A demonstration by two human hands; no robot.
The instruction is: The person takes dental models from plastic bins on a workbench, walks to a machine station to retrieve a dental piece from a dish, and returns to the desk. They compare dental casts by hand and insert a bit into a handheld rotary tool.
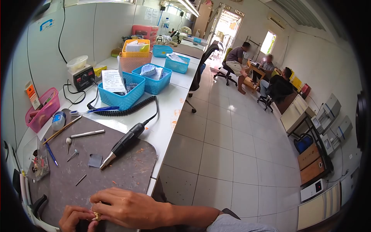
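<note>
Low on the bench, my right hand (pixel 127 207) and my left hand (pixel 74 219) meet with their fingers closed around a small yellowish piece (pixel 96 216). Its shape is mostly covered by the fingertips, so its kind is unclear. Both hands rest over a grey-brown work mat (pixel 131 176). Just beyond them lie a thin metal bit (pixel 80 180), a square of grey abrasive paper (pixel 95 160) and a black handpiece (pixel 125 143) with a metal tip. Two small mounted burs, a metal rod (pixel 87 133) and a blue pen (pixel 50 152) are farther left.
A coiled cord runs from the handpiece toward a black control box (pixel 83 78). Blue baskets (pixel 121 96) with papers and casts stand behind the mat, and a pink basket (pixel 42 108) at left. Several people sit across the room; an office chair (pixel 201 71) is beside the bench.
</note>
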